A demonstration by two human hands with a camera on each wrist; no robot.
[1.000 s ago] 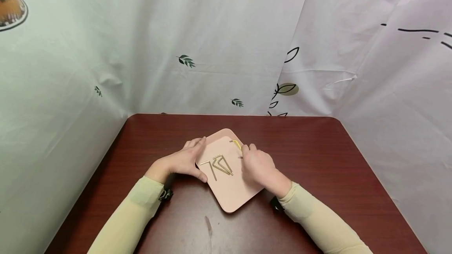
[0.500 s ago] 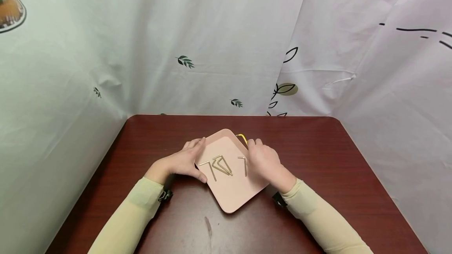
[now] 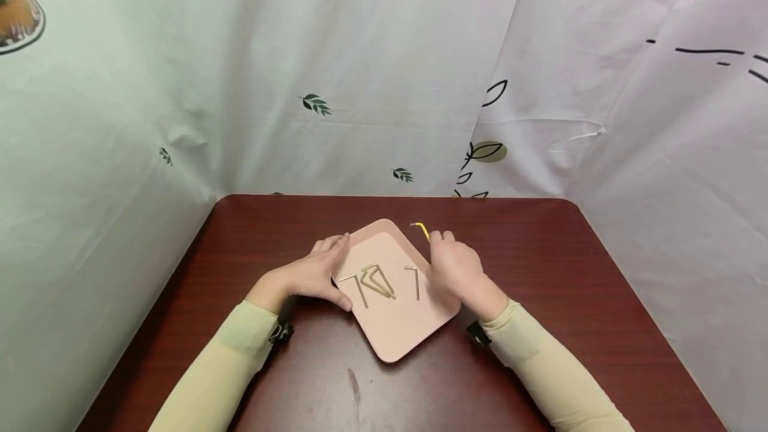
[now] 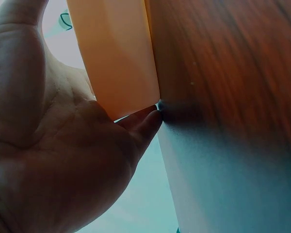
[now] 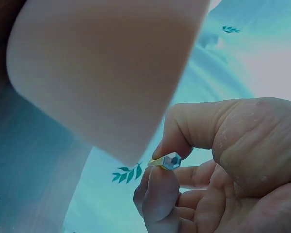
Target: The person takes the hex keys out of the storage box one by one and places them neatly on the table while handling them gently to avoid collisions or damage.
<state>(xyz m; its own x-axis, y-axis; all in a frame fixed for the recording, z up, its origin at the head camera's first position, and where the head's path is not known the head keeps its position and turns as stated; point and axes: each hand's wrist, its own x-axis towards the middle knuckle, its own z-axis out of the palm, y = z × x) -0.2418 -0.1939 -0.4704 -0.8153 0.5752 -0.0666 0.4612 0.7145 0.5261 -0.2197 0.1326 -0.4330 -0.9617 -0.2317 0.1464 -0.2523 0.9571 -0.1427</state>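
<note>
Around the left corner of a pink tray (image 3: 393, 332), my left hand (image 3: 315, 277) holds it with thumb and fingers spread along two sides. My right hand (image 3: 459, 275) pinches a yellow-sleeved hex key (image 3: 423, 229) between thumb and forefinger, just outside the tray's right side. The key's bent metal tip points left in the head view, and its hexagonal end (image 5: 172, 161) faces the right wrist camera. Several bare brass-coloured hex keys (image 3: 363, 291) lie in the tray's left half. One more bare hex key (image 3: 417, 284) lies singly near the right side.
The tray stands cornerwise on a dark red-brown wooden table (image 3: 288, 379). White patterned sheets (image 3: 372, 72) hang behind and along both sides of the table.
The right hand has carried the yellow hex key from over the tray, across its right rim, to outside it. A bare hex key formerly hidden by that hand now shows. The left hand stays put.
</note>
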